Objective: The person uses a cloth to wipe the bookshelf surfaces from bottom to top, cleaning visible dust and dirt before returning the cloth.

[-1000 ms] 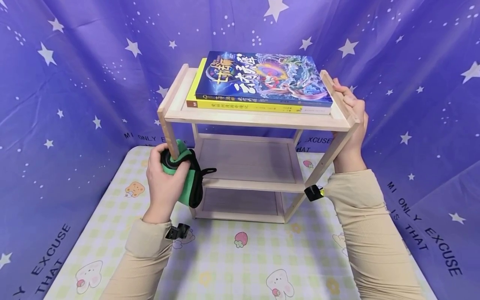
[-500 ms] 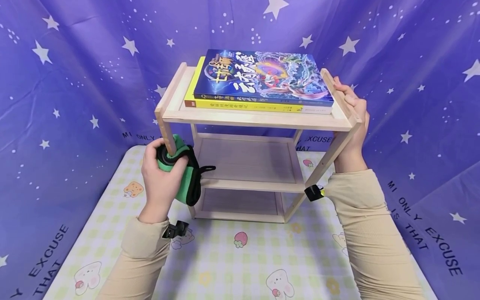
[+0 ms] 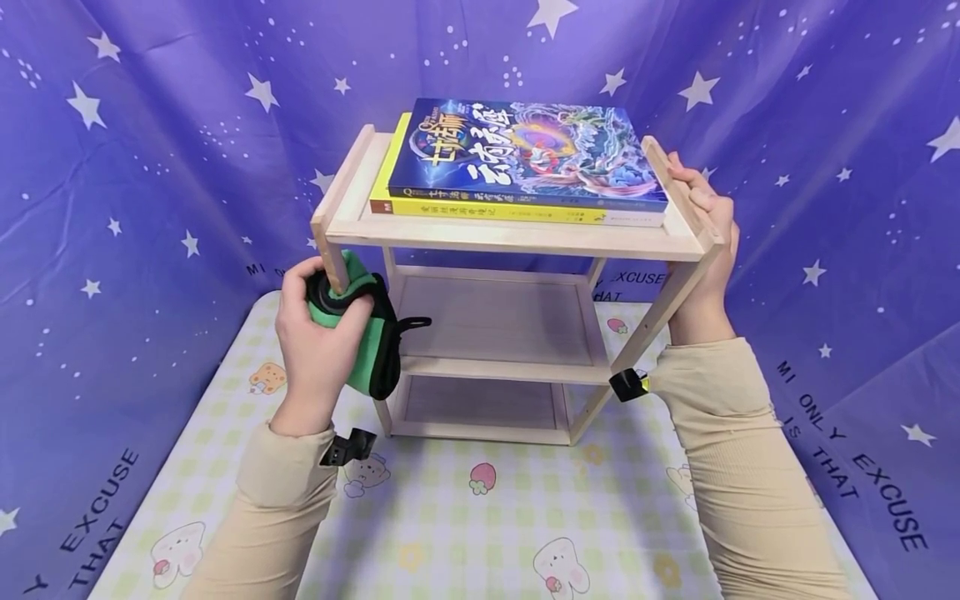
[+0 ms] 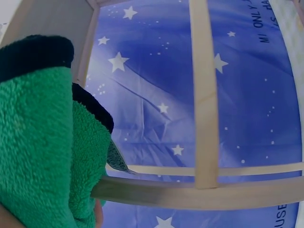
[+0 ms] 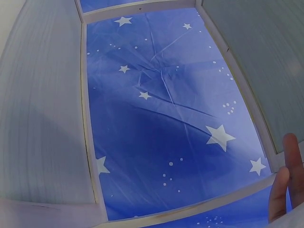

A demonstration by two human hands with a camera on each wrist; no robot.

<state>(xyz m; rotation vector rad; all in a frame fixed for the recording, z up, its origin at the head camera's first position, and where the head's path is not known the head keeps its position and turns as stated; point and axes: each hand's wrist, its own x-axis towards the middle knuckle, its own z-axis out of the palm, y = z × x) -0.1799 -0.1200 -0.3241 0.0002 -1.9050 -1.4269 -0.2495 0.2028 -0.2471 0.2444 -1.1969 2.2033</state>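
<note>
A three-tier wooden shelf (image 3: 465, 368) stands upright on the table. My left hand (image 3: 318, 350) grips a green towel (image 3: 369, 362) with black edging and a black loop, folded around the shelf's front left post just below the top tier. In the left wrist view the fuzzy towel (image 4: 38, 142) fills the left side, against a wooden bar. At the upper right corner, my right hand (image 3: 705, 250) holds the shelf's side frame from outside. Its fingertips (image 5: 290, 147) show near the underside of a panel in the right wrist view.
On the top tier lie a blue illustrated book (image 3: 525, 154) and, under it, a yellow book (image 3: 510, 211). The table's checked cloth (image 3: 450, 533) spreads in front of the shelf. Purple star-patterned curtains (image 3: 187, 125) enclose the back and sides.
My left hand and the towel have slid upward along the front left post, closer to the top tier. The right hand stays at the shelf's upper right corner.
</note>
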